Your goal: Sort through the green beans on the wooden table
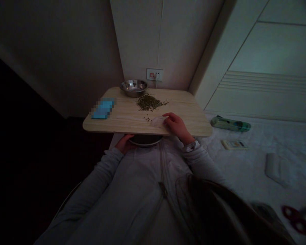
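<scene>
My right hand (177, 124) rests on a small wooden table (122, 117), fingers curled against a pale thin sheet or card (158, 120) near the front edge. A few green beans (148, 119) lie just left of it. A larger pile of small green beans (149, 102) sits mid-table. My left hand (124, 143) is below the table's front edge, gripping the rim of a bowl (145, 140) held under the edge; its fingers are partly hidden.
A steel bowl (134, 87) stands at the table's back. A blue blurred object (102, 108) lies at the left. On the white bedding to the right: a green bottle (231, 124), a small remote-like box (234, 145), a white roll (272, 166), red scissors (295, 217).
</scene>
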{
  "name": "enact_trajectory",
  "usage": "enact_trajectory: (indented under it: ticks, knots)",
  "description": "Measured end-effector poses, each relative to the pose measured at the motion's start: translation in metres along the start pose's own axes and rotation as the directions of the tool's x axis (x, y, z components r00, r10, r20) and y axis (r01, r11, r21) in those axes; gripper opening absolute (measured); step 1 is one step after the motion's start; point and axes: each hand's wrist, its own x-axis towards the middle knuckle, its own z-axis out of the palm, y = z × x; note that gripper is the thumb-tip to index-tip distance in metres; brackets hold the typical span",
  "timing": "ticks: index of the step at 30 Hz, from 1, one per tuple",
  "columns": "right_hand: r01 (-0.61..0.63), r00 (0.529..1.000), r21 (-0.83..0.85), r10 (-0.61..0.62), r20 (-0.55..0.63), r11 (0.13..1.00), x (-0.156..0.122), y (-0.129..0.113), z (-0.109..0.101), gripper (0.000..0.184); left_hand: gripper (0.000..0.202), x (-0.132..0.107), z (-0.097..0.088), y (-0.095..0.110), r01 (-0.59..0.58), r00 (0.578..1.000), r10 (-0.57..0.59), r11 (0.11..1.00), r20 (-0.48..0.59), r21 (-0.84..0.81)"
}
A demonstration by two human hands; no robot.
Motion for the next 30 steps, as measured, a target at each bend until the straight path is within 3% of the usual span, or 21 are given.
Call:
enact_trajectory:
  ticks: [30]
  knots:
    - [0.009, 1.0, -0.025, -0.009, -0.002, 1.0, -0.0014, -0.001, -0.001, 0.033, 0.017, 0.0004, -0.0011, -0.0001, 0.006, 1.0, -0.006, 1.0, 0.008, 0.025]
